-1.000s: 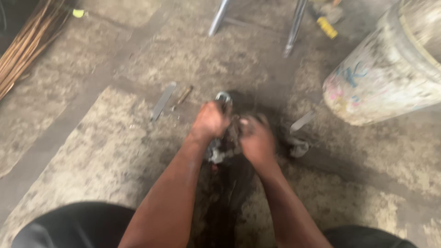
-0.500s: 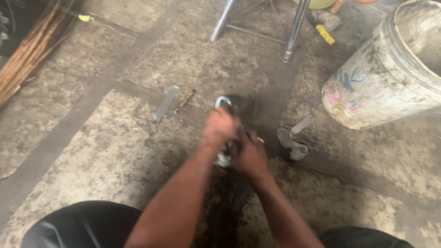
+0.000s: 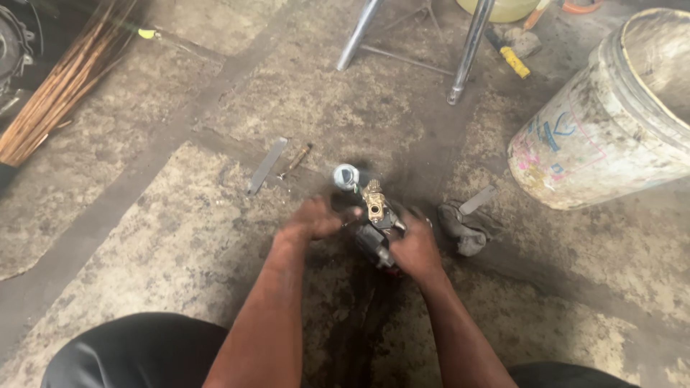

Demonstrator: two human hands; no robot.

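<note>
I am crouched over a stained concrete floor. A small greasy mechanical part (image 3: 375, 233) with a brass fitting (image 3: 374, 205) on top sits on a dark oily patch. My right hand (image 3: 415, 248) grips its dark body from the right. My left hand (image 3: 314, 219) is at its left side, fingers curled against it. A small round grey metal piece (image 3: 346, 176) lies just beyond the part.
A flat metal strip (image 3: 267, 166) and a short rusty rod (image 3: 297, 160) lie to the left. A dirty rag with a metal blade (image 3: 466, 223) is to the right. A large soiled white bucket (image 3: 611, 122), chrome stool legs (image 3: 471, 47) and a bundle of sticks (image 3: 65, 79) surround.
The camera has moved closer. My hands have parted slightly, uncovering the brass fitting on the part; my right hand has slid lower along its body.
</note>
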